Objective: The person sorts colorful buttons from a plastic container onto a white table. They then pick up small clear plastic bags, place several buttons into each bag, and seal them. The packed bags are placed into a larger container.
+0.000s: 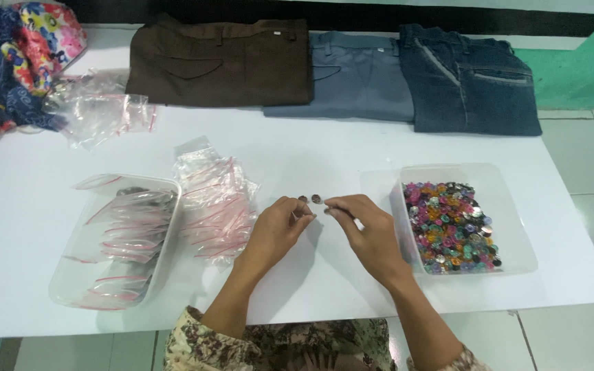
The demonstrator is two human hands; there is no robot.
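Both hands meet over the middle of the white table (297,144), just left of the clear tub of mixed coloured buttons (452,225). The left hand (278,228) has its fingertips pinched narrow; something small may sit in the pinch, but it is too small to make out. The right hand (366,230) also has its grip drawn narrow, fingertips pointing toward the left hand; whether it holds a button I cannot tell. Two small dark buttons (310,199) lie on the table just beyond the fingertips of both hands, between them and apart from the tub.

Left of the tub, past the hands, lies a loose heap of small clear zip bags with red seals (216,203), and further left a second clear tub (111,237) holding more such bags. Beyond the tub, along the far edge of the table, lie three folded trousers: brown (221,62), grey (362,75) and dark denim (472,79)
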